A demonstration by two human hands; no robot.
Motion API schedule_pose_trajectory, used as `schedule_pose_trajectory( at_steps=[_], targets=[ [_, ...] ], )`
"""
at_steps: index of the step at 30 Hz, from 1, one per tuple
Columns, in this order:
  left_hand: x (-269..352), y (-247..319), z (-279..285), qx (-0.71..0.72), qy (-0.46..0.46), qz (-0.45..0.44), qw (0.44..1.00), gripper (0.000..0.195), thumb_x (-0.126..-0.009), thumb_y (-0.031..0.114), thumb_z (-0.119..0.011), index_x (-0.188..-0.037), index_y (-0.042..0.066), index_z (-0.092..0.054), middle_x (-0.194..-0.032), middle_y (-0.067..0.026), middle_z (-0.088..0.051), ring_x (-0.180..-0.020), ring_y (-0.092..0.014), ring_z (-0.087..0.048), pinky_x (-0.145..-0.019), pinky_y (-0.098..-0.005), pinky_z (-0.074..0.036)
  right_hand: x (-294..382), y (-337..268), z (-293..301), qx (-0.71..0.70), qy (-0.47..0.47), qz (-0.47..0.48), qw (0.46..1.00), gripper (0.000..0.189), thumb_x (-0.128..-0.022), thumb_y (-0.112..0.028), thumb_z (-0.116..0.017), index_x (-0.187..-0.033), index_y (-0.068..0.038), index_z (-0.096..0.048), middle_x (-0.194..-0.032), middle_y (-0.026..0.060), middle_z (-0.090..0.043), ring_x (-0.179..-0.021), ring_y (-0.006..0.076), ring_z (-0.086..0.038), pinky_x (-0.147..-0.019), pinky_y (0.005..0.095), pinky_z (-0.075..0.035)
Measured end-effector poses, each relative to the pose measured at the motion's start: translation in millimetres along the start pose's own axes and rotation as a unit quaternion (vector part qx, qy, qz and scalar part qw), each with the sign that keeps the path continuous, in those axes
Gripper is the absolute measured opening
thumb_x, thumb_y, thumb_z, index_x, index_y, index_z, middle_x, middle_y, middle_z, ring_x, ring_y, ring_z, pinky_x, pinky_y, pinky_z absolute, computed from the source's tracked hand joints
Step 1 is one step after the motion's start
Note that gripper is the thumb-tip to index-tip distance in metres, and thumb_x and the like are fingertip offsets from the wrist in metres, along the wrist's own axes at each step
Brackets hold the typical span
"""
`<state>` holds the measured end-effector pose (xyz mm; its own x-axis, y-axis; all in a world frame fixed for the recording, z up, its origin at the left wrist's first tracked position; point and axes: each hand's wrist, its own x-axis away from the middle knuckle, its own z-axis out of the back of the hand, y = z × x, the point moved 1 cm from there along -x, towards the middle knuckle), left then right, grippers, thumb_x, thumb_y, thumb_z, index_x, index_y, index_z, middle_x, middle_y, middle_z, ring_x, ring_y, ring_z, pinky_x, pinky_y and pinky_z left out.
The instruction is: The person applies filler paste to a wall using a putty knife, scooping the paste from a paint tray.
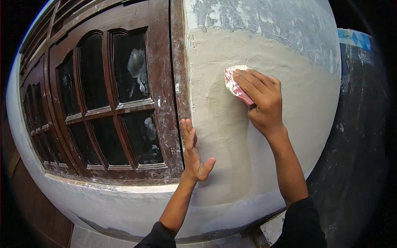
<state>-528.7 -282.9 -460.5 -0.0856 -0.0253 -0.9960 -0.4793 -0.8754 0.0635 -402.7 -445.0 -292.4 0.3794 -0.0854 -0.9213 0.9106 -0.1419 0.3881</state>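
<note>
My right hand (pixel 263 97) grips a pinkish-red pad (pixel 237 85) smeared with white filler, perhaps a sponge or a folded cloth. The pad lies against the wall's beige skim coat (pixel 220 124), which looks damp and darker in a band below it. Lower and to the left, my left hand (pixel 194 155) is held upright beside the wooden window frame (pixel 180 77), fingers pointing up and thumb apart, with nothing in it. Its fingertips are at the frame's right edge; whether they press on it is hard to tell.
Left of my hands is a brown wooden window (pixel 102 108) with smudged glass panes and a white-edged sill (pixel 124 187). Grey, patchy wall (pixel 263 21) shows above the coat. A dark panel or sheet (pixel 356 139) stands at right, with floor tiles (pixel 93 238) below.
</note>
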Motion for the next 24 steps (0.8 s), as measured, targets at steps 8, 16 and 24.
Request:
schedule_pose_trajectory(
  at_steps=[8, 16, 24],
  targets=[
    [11, -3, -3, 0.067, -0.008, 0.012, 0.998, 0.101, -0.086, 0.033, -0.069, -0.161, 0.01, -0.005, -0.168, -0.0275, 0.008, -0.156, -0.04, 0.011, -0.124, -0.0535, 0.001, 52, -14, -12, 0.055, -0.034, -0.007, 0.998, 0.04, -0.086, -0.009, -0.067, -0.125, -0.013, -0.07, -0.128, 0.001, -0.07, -0.122, 0.0221, -0.061, -0.102, 0.0424, -0.036],
    [-9, 1, 20, 0.036, -0.027, -0.015, 0.999, 0.096, -0.088, 0.042, -0.069, -0.161, 0.013, -0.013, -0.167, -0.0298, 0.004, -0.156, -0.042, 0.009, -0.123, -0.0551, 0.001, 25, -3, -16, 0.056, 0.022, -0.022, 0.998, 0.046, -0.083, -0.006, -0.067, -0.129, -0.012, -0.068, -0.136, 0.0032, -0.066, -0.128, 0.0243, -0.057, -0.103, 0.0443, -0.035],
    [-25, -14, 30, 0.01, -0.032, -0.026, 0.999, 0.092, -0.089, 0.044, -0.066, -0.159, 0.011, -0.016, -0.167, -0.0305, 0.0, -0.156, -0.043, 0.005, -0.123, -0.0555, -0.001, 93, -34, -26, 0.059, -0.028, -0.076, 0.995, 0.039, -0.089, -0.012, -0.065, -0.127, -0.012, -0.069, -0.137, 0.0035, -0.065, -0.131, 0.0264, -0.056, -0.106, 0.0477, -0.034]
  ],
)
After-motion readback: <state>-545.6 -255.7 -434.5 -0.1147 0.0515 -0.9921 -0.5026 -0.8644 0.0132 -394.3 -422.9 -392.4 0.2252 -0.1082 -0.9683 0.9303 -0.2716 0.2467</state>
